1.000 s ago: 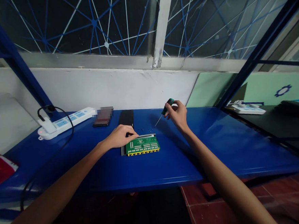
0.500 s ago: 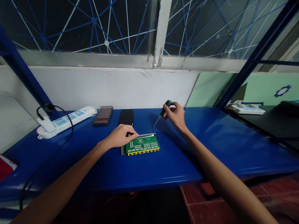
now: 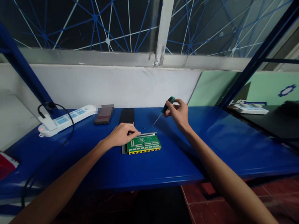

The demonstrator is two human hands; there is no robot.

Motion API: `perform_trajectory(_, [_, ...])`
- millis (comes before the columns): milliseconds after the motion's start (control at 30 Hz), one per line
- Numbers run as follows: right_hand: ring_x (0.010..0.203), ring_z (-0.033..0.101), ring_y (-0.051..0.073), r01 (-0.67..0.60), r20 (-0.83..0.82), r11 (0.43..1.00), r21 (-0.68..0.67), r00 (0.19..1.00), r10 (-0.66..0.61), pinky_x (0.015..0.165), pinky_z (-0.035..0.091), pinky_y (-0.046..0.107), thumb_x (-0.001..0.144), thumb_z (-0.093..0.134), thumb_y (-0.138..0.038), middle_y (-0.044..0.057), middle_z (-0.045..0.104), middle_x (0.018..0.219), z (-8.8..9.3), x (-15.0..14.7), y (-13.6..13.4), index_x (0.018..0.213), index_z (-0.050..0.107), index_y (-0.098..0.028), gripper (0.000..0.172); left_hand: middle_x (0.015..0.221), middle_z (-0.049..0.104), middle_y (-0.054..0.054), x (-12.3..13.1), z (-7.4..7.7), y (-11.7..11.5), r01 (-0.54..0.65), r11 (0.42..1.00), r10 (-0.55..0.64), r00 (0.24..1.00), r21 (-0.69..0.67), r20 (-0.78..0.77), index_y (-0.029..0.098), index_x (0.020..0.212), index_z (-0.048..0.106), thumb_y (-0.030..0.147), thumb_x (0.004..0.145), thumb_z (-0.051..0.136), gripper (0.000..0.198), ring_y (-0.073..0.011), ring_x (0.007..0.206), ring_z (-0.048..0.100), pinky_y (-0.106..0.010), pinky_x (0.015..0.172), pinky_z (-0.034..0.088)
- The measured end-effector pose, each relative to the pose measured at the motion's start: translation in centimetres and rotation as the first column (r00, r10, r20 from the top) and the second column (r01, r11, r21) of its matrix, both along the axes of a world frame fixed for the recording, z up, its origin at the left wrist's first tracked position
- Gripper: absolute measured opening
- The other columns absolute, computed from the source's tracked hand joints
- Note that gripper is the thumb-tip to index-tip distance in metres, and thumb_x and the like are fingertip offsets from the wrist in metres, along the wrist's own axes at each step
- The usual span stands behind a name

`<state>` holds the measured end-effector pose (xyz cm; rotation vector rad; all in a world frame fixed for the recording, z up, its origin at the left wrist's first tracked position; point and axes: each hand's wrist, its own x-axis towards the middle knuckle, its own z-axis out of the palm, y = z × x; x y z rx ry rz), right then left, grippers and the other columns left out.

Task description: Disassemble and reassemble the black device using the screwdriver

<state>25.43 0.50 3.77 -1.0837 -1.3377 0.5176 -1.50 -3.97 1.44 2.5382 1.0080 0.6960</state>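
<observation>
A green circuit board with a row of yellow ports along its near edge lies in a grey metal tray. My left hand is closed on the tray's back-left edge, fingertips at the metal rim. In my right hand is a screwdriver with a green and black handle, gripped by the fingers and tilted down to the left. Its tip points at several small dark screws scattered on the table behind the board. Whether the tip touches a screw is too small to tell.
Behind my left hand lies a black flat cover. A phone and a white power strip with a black cable stand further left on the blue table. A red and white item is at the left edge.
The view has shifted slightly. My right hand and the screwdriver have moved a little up and right, with the tip still among the screws. My left hand stays on the tray.
</observation>
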Motion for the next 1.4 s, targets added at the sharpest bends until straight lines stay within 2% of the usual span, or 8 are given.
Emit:
perform_trajectory(167, [0.041,0.062,0.018,-0.029,-0.015,1.000,0.002,0.999,0.029,0.046,0.052,0.032,0.078,0.064,-0.048,-0.002,0.061,0.049,0.8,-0.6,-0.8,0.087,0.046,-0.022,0.033,0.083,0.069,-0.006,0.0,0.2,-0.1,-0.016,1.000,0.016,1.000,0.000,0.006,0.017,0.083,0.074,0.040,0.093,0.050,0.035,-0.0136,0.071,0.060,-0.026,0.066,0.042])
perform_trajectory(467, [0.035,0.057,0.015,-0.118,-0.002,0.988,0.097,0.993,0.119,0.041,0.048,0.030,0.076,0.063,-0.032,-0.006,0.055,0.045,2.6,-1.1,-3.4,0.080,0.048,-0.023,0.018,0.090,0.070,-0.007,0.3,0.1,-0.4,0.005,0.999,-0.005,1.000,-0.038,0.011,0.019,0.095,0.075,0.038,0.092,0.051,0.031,-0.0146,0.075,0.060,-0.026,0.065,0.043])
perform_trajectory(867, [0.037,0.057,0.014,-0.144,0.036,0.988,0.057,0.989,0.142,0.041,0.049,0.029,0.075,0.062,-0.035,-0.005,0.058,0.050,1.9,-1.7,-3.6,0.080,0.048,-0.023,0.019,0.090,0.070,-0.006,0.4,-0.2,-0.2,-0.017,0.999,0.017,1.000,-0.041,-0.002,0.020,0.095,0.075,0.038,0.090,0.053,0.029,-0.0147,0.074,0.060,-0.027,0.066,0.043])
perform_trajectory(1400, [0.039,0.058,0.014,-0.145,0.067,0.989,0.019,0.987,0.143,0.044,0.050,0.031,0.076,0.061,-0.038,-0.004,0.058,0.052,1.7,-1.8,-3.7,0.081,0.048,-0.023,0.020,0.091,0.070,-0.008,0.3,-0.1,-0.2,0.014,0.999,-0.014,1.000,-0.033,0.002,0.018,0.097,0.074,0.042,0.090,0.053,0.032,-0.0151,0.074,0.060,-0.028,0.065,0.044])
